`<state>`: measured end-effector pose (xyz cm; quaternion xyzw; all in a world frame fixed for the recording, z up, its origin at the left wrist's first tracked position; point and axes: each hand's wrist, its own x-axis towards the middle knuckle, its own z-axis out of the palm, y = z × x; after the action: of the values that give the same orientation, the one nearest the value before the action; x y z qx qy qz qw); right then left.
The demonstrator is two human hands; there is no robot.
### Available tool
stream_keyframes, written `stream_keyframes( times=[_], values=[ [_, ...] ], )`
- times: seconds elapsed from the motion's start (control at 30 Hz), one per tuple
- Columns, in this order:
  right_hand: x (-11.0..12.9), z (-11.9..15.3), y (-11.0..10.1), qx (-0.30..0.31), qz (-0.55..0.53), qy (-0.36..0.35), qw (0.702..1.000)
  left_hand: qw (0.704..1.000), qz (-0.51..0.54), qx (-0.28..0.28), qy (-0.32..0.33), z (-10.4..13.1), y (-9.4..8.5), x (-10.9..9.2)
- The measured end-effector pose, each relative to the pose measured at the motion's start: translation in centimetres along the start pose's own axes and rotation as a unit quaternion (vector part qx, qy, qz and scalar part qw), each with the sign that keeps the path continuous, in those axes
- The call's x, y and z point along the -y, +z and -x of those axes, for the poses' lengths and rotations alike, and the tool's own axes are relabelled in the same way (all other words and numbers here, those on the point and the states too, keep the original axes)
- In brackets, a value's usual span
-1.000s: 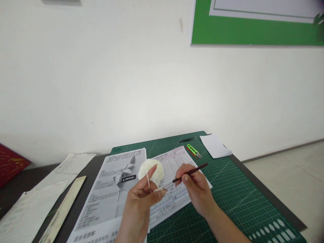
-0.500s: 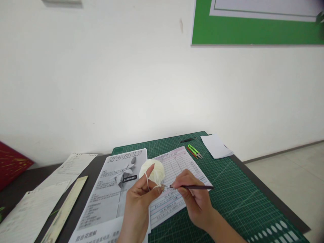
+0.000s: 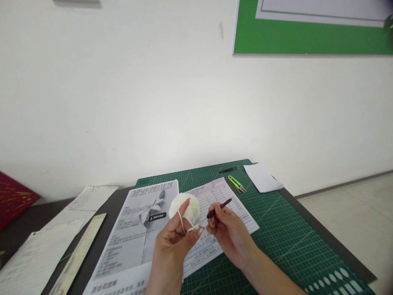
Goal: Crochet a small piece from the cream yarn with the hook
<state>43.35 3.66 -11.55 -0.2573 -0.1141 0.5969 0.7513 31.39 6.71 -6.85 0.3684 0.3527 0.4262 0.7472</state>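
My left hand (image 3: 172,250) is closed, pinching a small bit of white yarn (image 3: 193,228) between thumb and fingers, with a strand looped over the raised index finger. Just behind it, a cream yarn ball (image 3: 175,207) rests on the printed sheets. My right hand (image 3: 235,237) grips a crochet hook (image 3: 220,208) by its dark handle, which tilts up to the right. The hook's metal tip is hidden by the fingers or too small to make out. Only a small gap lies between the two hands' fingertips.
A green cutting mat (image 3: 285,229) covers much of the dark table. Printed pages (image 3: 123,246) and a lined chart (image 3: 245,217) lie under the hands. Green thread snips (image 3: 235,182), black tweezers (image 3: 229,169) and white paper (image 3: 262,178) are farther back; a ruler (image 3: 80,254) lies left.
My right hand has turned, so the hook's handle has swung from level to slanting upward, and its tip no longer shows at the yarn. My left hand has shifted slightly right.
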Motion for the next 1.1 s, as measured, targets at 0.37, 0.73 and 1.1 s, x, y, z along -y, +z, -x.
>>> stream_keyframes(
  times=[0.37,0.73,1.1],
  values=[
    [-0.51,0.35,0.07,0.008,-0.052,0.074,0.996,0.999,-0.013,-0.025,0.033,0.06,-0.75,0.48],
    [-0.68,0.52,0.35,0.026,-0.052,0.068,0.996,0.999,-0.004,-0.044,0.032,0.43,-0.26,0.56],
    [-0.3,0.48,0.37,0.034,-0.02,0.032,0.999,0.998,-0.02,-0.049,0.028,0.56,-0.23,0.39]
  ],
)
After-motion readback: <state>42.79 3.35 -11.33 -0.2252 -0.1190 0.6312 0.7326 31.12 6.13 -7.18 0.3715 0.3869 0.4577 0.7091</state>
